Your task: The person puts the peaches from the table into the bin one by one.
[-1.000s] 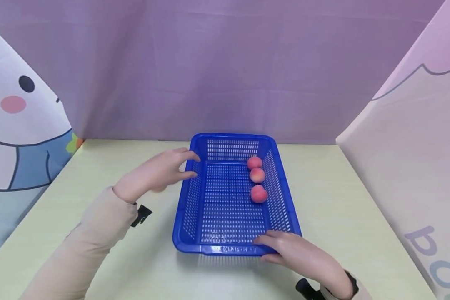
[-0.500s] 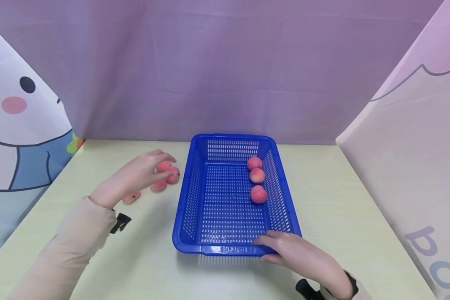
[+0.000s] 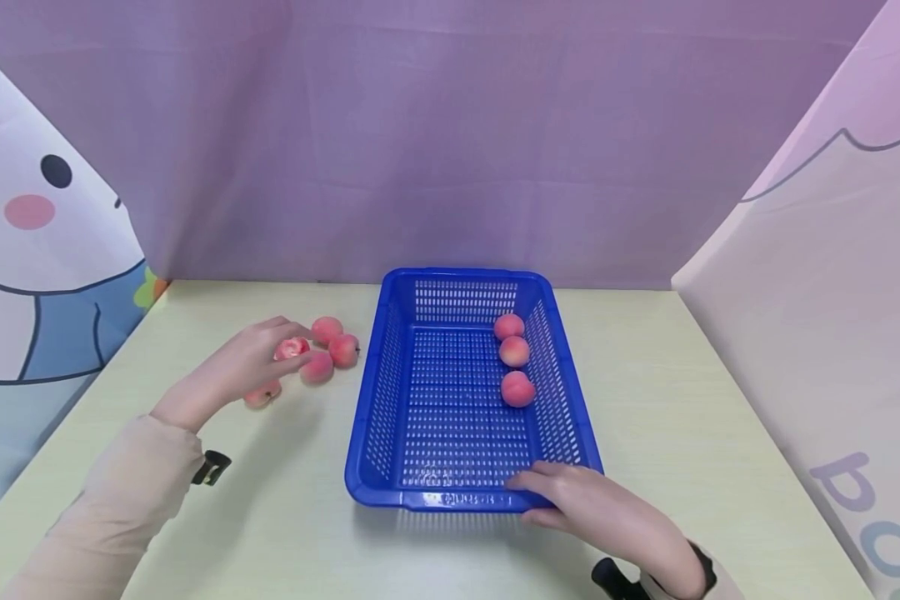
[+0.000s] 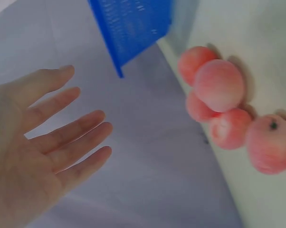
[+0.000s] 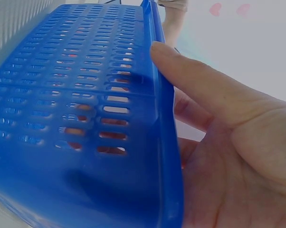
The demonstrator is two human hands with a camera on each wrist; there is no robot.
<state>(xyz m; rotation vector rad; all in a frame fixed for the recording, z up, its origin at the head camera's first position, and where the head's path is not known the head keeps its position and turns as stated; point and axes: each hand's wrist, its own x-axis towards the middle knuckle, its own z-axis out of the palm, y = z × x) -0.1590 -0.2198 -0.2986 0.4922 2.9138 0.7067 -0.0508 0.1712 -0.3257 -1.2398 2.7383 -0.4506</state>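
My left hand point(image 3: 242, 364) hovers over a cluster of several pink peaches point(image 3: 343, 351) on the table, left of the blue basket point(image 3: 450, 501). In the left wrist view its fingers point(image 4: 76, 145) are loosely straight and spread, with nothing between them, and the peaches point(image 4: 219, 85) lie apart from them. My right hand point(image 3: 585, 508) grips the basket's near right rim. The right wrist view shows the thumb point(image 5: 195, 71) outside the basket wall point(image 5: 133, 175) and the fingers over the inner side, partly seen through the slots. Three peaches point(image 3: 517, 388) sit inside along the basket's right wall.
The pale table point(image 3: 667, 400) ends at a purple cloth backdrop point(image 3: 450, 150) behind the basket. Printed cloth panels point(image 3: 817, 275) stand on both sides. A black wrist camera mount point(image 3: 212, 467) hangs below the left sleeve.
My left hand has moved left and nearer, from the basket's left rim to over the peaches, uncovering several of them. My right hand and the basket have stayed put.
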